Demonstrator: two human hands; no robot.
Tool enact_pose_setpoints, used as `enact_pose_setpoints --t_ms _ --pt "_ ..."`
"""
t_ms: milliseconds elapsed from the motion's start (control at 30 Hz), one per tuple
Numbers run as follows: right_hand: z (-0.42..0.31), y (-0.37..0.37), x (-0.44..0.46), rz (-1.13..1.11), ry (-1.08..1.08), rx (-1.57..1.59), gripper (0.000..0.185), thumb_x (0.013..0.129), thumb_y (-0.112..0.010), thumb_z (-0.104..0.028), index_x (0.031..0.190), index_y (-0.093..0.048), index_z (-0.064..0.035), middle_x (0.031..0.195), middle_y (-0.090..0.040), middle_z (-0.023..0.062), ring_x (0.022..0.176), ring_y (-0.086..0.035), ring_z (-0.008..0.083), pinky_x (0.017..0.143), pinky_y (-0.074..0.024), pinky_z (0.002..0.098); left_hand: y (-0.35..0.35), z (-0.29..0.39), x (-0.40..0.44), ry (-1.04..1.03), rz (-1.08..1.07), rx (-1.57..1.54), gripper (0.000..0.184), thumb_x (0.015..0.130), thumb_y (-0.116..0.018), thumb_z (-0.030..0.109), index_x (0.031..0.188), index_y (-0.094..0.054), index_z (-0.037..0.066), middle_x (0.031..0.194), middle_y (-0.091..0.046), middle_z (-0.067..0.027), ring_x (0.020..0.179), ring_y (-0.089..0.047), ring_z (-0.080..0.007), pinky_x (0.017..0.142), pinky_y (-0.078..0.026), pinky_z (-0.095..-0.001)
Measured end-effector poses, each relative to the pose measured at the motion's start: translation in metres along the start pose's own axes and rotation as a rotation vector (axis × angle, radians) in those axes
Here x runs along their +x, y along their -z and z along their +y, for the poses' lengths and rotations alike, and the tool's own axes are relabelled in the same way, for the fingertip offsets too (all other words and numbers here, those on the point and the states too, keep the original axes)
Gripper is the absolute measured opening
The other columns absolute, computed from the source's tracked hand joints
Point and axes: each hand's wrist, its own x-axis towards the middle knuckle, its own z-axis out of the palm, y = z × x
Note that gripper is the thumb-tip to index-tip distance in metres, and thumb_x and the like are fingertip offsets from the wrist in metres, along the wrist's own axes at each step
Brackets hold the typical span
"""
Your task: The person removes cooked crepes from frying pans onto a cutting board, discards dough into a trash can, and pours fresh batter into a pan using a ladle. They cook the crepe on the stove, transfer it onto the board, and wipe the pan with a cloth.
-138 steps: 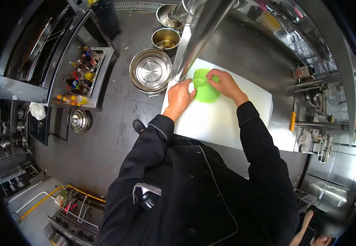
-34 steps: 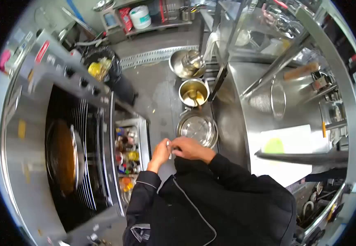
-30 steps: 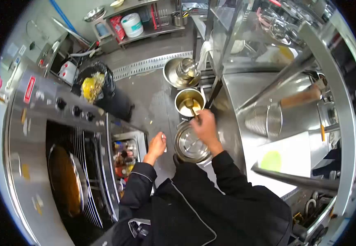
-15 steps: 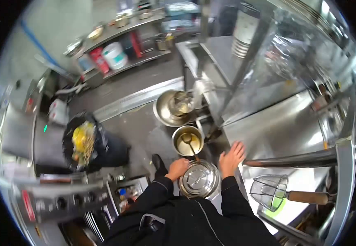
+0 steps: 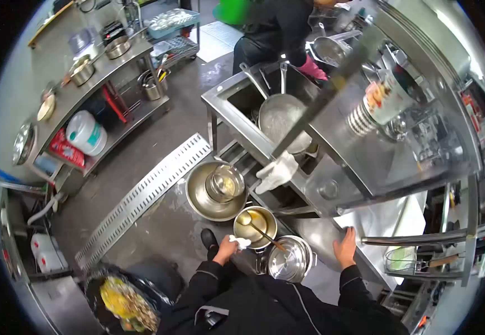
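Observation:
My left hand [image 5: 227, 249] is closed around a small white crumpled cloth or paper [image 5: 239, 242], left of the pots. Near the edge of the steel counter [image 5: 315, 230], my right hand [image 5: 344, 247] has its fingers extended and holds nothing. Between my hands is a pot [image 5: 260, 239] of yellowish liquid with a ladle [image 5: 258, 225] resting in it. The ladle's handle reaches over a shiny steel pot or lid [image 5: 289, 259]. Behind them sits a wide steel bowl [image 5: 200, 192] with a smaller pot [image 5: 224, 183] inside.
A floor drain grate [image 5: 142, 198] runs diagonally at the left. A waste bin [image 5: 125, 304] stands at the lower left. Ahead is a sink with a large pan [image 5: 281, 120] and a white cloth [image 5: 276, 173]. A co-worker [image 5: 276, 33] wearing a pink glove is beyond it.
The view has turned toward the sink, bringing the co-worker into sight. My right hand, seen reaching by the ladle pot a second ago, is now by the counter edge. The white piece now shows in my left hand.

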Motion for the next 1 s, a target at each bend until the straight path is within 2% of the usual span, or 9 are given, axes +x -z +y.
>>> enact_pose_setpoints --t_ms 67,100,167,233,300,400,667,933,1000 --pt "-0.033 0.009 -0.011 -0.243 -0.164 -0.085 0.057 0.078 -0.066 -0.024 0.126 -0.048 -0.0001 0.138 -0.042 0.0199 0.123 -0.044 0.0391 0.099 -0.0395 0.0459 0.046 0.016 0.003 0.064 -0.049 -0.113 0.021 0.081 -0.051 0.007 0.100 -0.050 -0.001 0.084 -0.061 -0.0135 0.068 -0.064 -0.0263 0.053 -0.054 -0.0383" --pt "-0.051 0.009 -0.015 -0.249 -0.189 -0.091 0.057 0.078 -0.066 -0.024 0.126 -0.048 -0.0001 0.138 -0.042 0.0199 0.123 -0.044 0.0391 0.099 -0.0395 0.0459 0.070 0.025 0.004 0.078 0.033 -0.198 0.016 0.083 -0.049 0.008 0.097 -0.051 0.000 0.082 -0.061 -0.0123 0.067 -0.063 -0.0241 0.054 -0.052 -0.0370" --pt "-0.094 0.002 -0.019 -0.544 0.024 0.070 0.047 0.081 -0.062 -0.034 0.114 -0.057 -0.0015 0.122 -0.055 0.0205 0.106 -0.056 0.0376 0.089 -0.0469 0.0439 0.110 0.039 0.015 0.101 0.093 -0.261 0.013 0.085 -0.048 0.009 0.094 -0.053 0.000 0.081 -0.061 -0.0111 0.067 -0.062 -0.0219 0.055 -0.051 -0.0356" --pt "-0.172 0.033 -0.012 -0.774 0.112 0.279 0.048 0.083 -0.058 -0.040 0.113 -0.058 -0.0038 0.112 -0.061 0.0204 0.099 -0.060 0.0363 0.087 -0.0476 0.0434 0.141 0.047 0.031 0.087 0.191 -0.137 0.013 0.088 -0.047 0.012 0.090 -0.055 0.002 0.079 -0.060 -0.0088 0.067 -0.058 -0.0182 0.057 -0.047 -0.0334" --pt "-0.199 0.002 -0.017 -0.823 0.179 0.421 0.053 0.084 -0.061 -0.042 0.122 -0.054 -0.0049 0.105 -0.066 0.0158 0.100 -0.062 0.0322 0.087 -0.0492 0.0393 0.152 0.064 0.037 0.078 0.230 -0.064 0.014 0.089 -0.047 0.014 0.088 -0.056 0.002 0.078 -0.060 -0.0077 0.066 -0.057 -0.0164 0.058 -0.045 -0.0322" --pt "-0.228 -0.013 -0.032 -0.781 0.210 0.408 0.050 0.085 -0.061 -0.040 0.120 -0.055 -0.0045 0.102 -0.067 0.0154 0.098 -0.063 0.0321 0.085 -0.0498 0.0395 0.138 0.104 0.037 -0.016 0.117 -0.040 0.018 0.092 -0.047 0.020 0.085 -0.055 0.005 0.074 -0.054 -0.0035 0.064 -0.051 -0.0147 0.055 -0.041 -0.0315" --pt "-0.236 -0.034 -0.040 -0.767 0.227 0.438 0.046 0.084 -0.063 -0.036 0.116 -0.056 -0.0041 0.104 -0.067 0.0149 0.098 -0.064 0.0316 0.082 -0.0505 0.0404 0.098 0.155 0.024 -0.065 -0.021 0.182 0.015 0.090 -0.051 0.016 0.091 -0.058 0.003 0.075 -0.058 -0.0021 0.069 -0.052 -0.0129 0.061 -0.042 -0.0299" --pt "-0.224 -0.051 -0.038 -0.640 0.160 0.543 0.047 0.083 -0.063 -0.037 0.116 -0.057 -0.0035 0.107 -0.066 0.0156 0.099 -0.063 0.0324 0.083 -0.0501 0.0402 0.075 0.134 0.019 -0.082 -0.193 0.103 0.019 0.091 -0.051 0.021 0.091 -0.058 0.004 0.081 -0.058 -0.0045 0.071 -0.054 -0.0141 0.063 -0.044 -0.0304" --pt "-0.233 -0.056 -0.032 -0.641 0.120 0.563 0.048 0.084 -0.062 -0.038 0.116 -0.057 -0.0029 0.108 -0.066 0.0157 0.100 -0.063 0.0324 0.084 -0.0498 0.0397 0.087 0.117 0.052 -0.530 -0.434 0.565 0.021 0.093 -0.047 0.022 0.093 -0.056 0.003 0.080 -0.057 -0.0079 0.072 -0.055 -0.0172 0.065 -0.044 -0.0321"
